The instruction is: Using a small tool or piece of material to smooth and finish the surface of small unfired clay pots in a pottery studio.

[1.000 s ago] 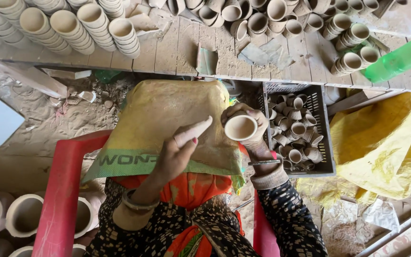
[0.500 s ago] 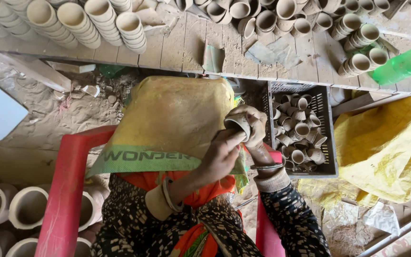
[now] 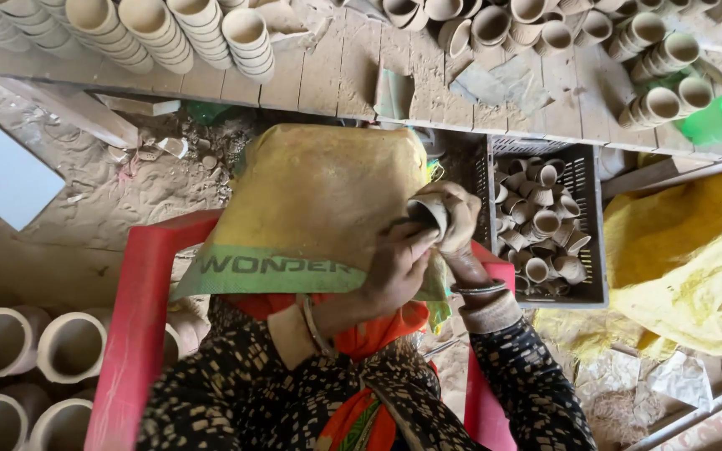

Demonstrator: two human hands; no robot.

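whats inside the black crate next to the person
The black crate holds a loose pile of small unfired clay cups, lying at mixed angles. Its bottom is covered by the cups, and the right hand hides nothing of it.
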